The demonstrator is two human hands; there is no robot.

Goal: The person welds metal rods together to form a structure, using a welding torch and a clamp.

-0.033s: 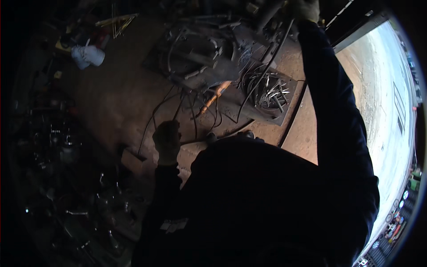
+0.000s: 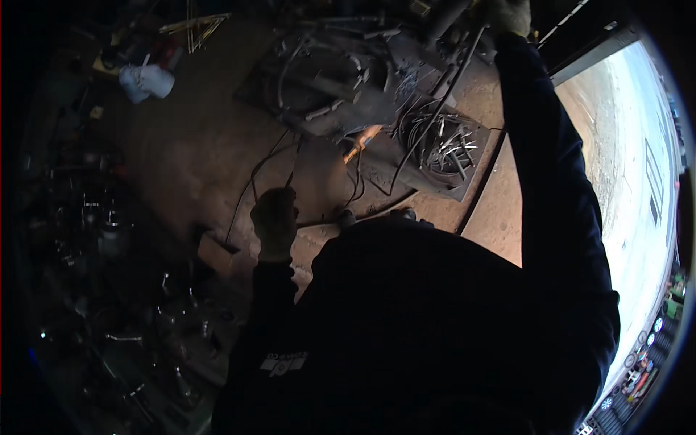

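The dark, flat metal counter point(image 2: 255, 94) is taken as the landmark. The left hand point(image 2: 275, 223), apparently in a drab work glove, is at the near left of the counter, fingers curled closed around a thin dark strip point(image 2: 291, 176). The strip rises from the fist along the left edge of a flat, brownish panel point(image 2: 319, 180) at the near side of the counter; whether strip and panel are one piece cannot be told. The right hand point(image 2: 512, 16), also apparently gloved, is raised beyond the counter's far right, near a long black hose point(image 2: 457, 78); its opening and any hold cannot be determined.

On the counter lies a dark, curved metal ring piece point(image 2: 281, 81). An orange-lit bar point(image 2: 360, 143) shows at its near edge, beside the panel. Right of the counter, thin silvery metal rods point(image 2: 453, 148) lie heaped. Left of it, a crumpled whitish article point(image 2: 148, 81) is noted near thin yellow rods point(image 2: 205, 30).
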